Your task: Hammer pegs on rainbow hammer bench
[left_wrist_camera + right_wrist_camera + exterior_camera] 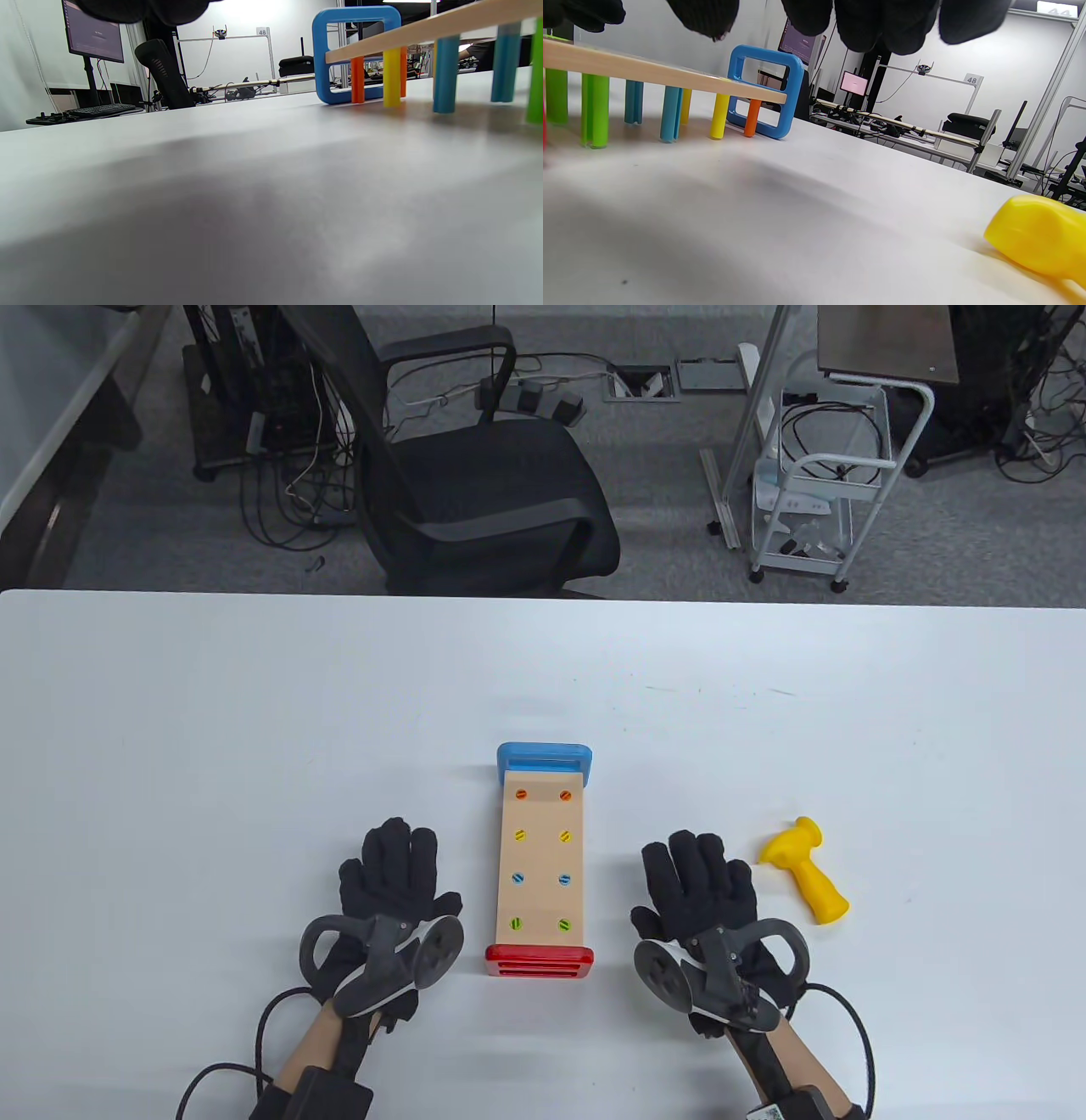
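The white table (254, 712) takes up the near half of the scene, and everything the task needs sits in its near middle. Largest on it is the rainbow hammer bench (541, 861), a pale wooden deck whose long axis runs near to far, with the red end frame (539, 962) nearest the person and the blue end frame (544, 760) at the far end. That lie puts its two rows of pegs (543, 858) straight ahead between the hands, probably so either row can be struck without turning the bench. From far to near the pairs are orange, yellow, blue and green; their tops sit about level with the deck, and the wrist views show the shafts standing below it down to the tabletop, so they look already driven through from this side. The left hand (392, 875) rests flat on the table just left of the bench, fingers straight and spread, holding nothing. The right hand (697, 885) lies the same way on the bench's right, fingers extended and empty. The yellow toy hammer (806, 876) lies on its side just right of that hand, head toward the far left and handle toward the near right, seemingly placed for an easy right-hand pickup.
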Action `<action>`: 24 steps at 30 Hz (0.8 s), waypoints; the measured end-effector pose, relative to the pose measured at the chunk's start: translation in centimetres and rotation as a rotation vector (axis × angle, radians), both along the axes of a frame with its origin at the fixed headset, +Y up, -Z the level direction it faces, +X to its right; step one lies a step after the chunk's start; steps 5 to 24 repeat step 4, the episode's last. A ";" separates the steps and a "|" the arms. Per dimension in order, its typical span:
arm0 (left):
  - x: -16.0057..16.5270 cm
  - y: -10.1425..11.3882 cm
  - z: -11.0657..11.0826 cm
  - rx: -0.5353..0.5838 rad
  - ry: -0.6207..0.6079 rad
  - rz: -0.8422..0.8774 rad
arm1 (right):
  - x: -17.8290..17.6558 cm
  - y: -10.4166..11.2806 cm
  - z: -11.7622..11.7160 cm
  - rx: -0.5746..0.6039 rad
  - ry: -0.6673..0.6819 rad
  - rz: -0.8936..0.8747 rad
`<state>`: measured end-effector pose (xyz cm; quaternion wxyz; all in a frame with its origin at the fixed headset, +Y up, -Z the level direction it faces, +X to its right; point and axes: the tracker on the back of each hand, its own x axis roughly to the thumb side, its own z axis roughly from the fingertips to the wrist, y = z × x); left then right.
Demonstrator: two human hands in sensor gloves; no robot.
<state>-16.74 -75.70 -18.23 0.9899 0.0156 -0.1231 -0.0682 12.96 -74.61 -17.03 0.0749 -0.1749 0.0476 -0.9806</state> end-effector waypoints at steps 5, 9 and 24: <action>0.1 -0.2 0.0 -0.004 0.001 -0.009 | 0.3 -0.3 -0.2 -0.014 -0.007 0.000; 0.1 -0.2 0.0 -0.004 0.001 -0.009 | 0.3 -0.3 -0.2 -0.014 -0.007 0.000; 0.1 -0.2 0.0 -0.004 0.001 -0.009 | 0.3 -0.3 -0.2 -0.014 -0.007 0.000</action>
